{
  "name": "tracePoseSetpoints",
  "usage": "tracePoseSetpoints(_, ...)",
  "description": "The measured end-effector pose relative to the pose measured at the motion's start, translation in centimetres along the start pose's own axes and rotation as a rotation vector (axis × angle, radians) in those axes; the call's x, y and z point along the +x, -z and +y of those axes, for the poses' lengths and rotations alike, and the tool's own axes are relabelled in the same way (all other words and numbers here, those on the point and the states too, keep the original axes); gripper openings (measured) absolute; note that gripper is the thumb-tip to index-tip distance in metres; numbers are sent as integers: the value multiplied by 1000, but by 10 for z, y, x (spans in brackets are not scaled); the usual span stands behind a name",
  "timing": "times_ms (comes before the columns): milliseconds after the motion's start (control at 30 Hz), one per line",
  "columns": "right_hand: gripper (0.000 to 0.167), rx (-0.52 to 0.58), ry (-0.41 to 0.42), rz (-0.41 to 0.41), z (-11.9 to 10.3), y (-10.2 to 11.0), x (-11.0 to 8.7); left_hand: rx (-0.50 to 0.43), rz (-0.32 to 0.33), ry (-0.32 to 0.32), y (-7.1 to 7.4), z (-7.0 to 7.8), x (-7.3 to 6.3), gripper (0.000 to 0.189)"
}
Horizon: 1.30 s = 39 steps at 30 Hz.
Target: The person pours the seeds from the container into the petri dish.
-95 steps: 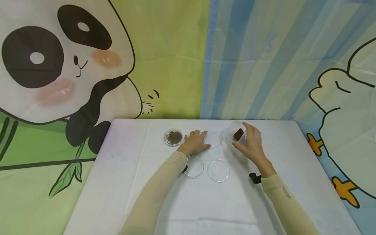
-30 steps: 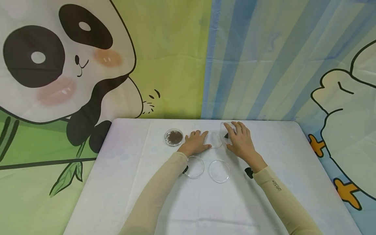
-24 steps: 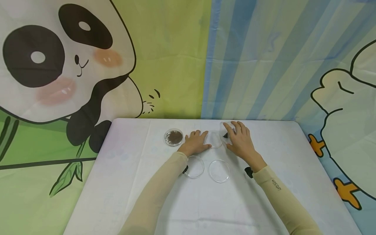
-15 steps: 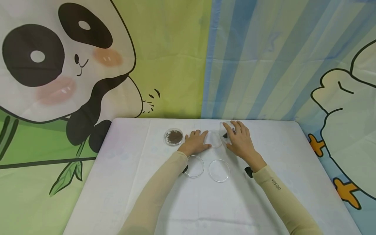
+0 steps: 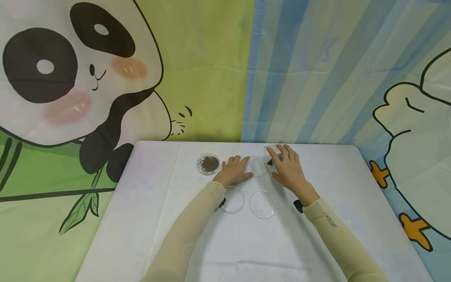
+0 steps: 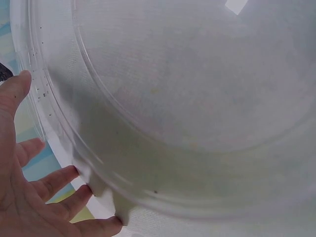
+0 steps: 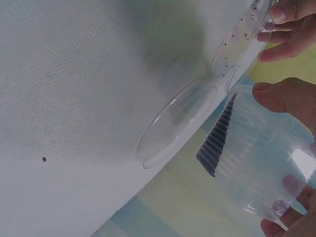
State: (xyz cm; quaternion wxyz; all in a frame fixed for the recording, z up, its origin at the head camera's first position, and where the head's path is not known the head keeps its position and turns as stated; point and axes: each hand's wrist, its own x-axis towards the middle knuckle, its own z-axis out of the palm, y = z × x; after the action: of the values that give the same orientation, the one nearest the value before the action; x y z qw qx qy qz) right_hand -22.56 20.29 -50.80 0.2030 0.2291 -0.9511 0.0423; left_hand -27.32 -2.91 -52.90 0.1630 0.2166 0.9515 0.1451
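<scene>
In the head view my left hand (image 5: pixel 232 171) has its thumb and index finger at the rim of a clear petri dish (image 5: pixel 260 168), which lies on the table. The right wrist view shows dark specks scattered in this dish (image 7: pixel 236 44). My right hand (image 5: pixel 289 166) grips a clear plastic cup (image 7: pixel 266 148) just right of the dish, tilted. Dark brown grainy material (image 7: pixel 217 140) lies in a wedge along the cup's wall. Another clear petri dish (image 7: pixel 173 126) lies near the cup; in the head view the cup and hand mostly hide it.
A petri dish (image 5: pixel 208 164) with brown grainy material stands left of my left hand. Closer to me lie two clear dishes (image 5: pixel 233 212) (image 5: pixel 262 217), one beside the left sleeve. A dark speck (image 7: pixel 44 159) lies on the white tabletop. A printed curtain hangs behind the table.
Since the oldest frame, my right hand has moved left with the cup and turned over it, bringing the cup near the dish. Over the last second both hands have stayed nearly still.
</scene>
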Motion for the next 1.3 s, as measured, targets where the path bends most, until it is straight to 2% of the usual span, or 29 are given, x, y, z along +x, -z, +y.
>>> tracePoseSetpoints(900,102,-16,7,-17,-2,2,1,-10,14,-6,0,0,-2,76)
tracePoseSetpoints(1300,102,-16,18,7,-3,3,3,-12,20,-7,0,0,-1,76)
